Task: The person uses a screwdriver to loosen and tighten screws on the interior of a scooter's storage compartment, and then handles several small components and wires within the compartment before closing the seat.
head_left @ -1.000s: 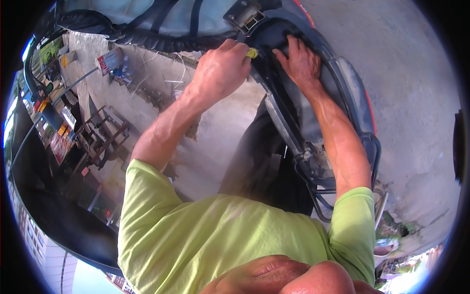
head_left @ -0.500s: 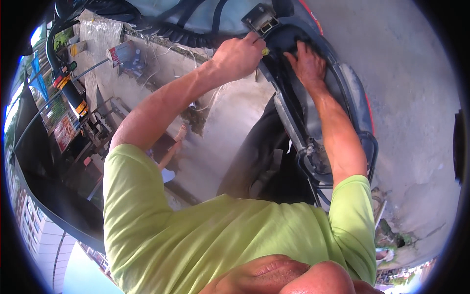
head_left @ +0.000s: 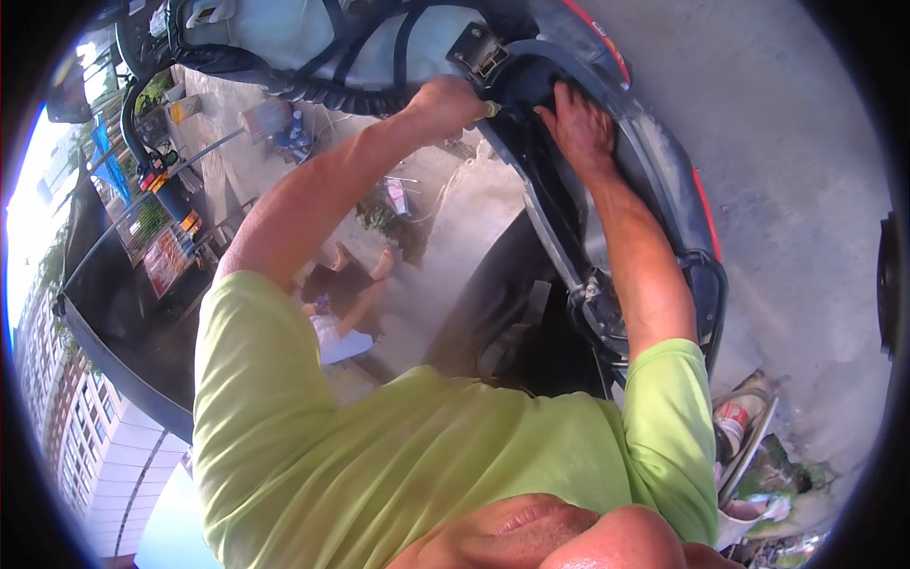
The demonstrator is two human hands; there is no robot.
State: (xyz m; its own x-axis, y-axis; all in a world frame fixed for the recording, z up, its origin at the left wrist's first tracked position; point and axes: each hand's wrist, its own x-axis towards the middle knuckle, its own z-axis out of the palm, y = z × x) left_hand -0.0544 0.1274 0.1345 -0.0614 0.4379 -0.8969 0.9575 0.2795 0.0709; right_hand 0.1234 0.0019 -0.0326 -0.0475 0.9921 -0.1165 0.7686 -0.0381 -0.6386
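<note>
At the near-left rim of a scooter's open black under-seat compartment (head_left: 543, 152), my left hand (head_left: 444, 106) is closed in a grip. A small yellow end (head_left: 492, 110) pokes out at its fingertips; the rest of that thing is hidden by the hand. My right hand (head_left: 585, 133) is open and reaches into the compartment, palm down on its black inner surface, thumb and fingers apart. Just beyond both hands is a metal latch bracket (head_left: 479, 55) at the compartment's far end.
A pale panel with black straps (head_left: 374, 47) spans the top. At left are a handlebar grip with yellow-orange bands (head_left: 175, 204) and a bucket (head_left: 265, 119). A person in white (head_left: 338, 337) sits low beyond my left arm. Shoes (head_left: 735, 417) lie at lower right.
The view has shifted, showing more of the pale panel, the seated person and the shoes. Both hands keep nearly the same places on the scooter; the yellow end is still at my left hand.
</note>
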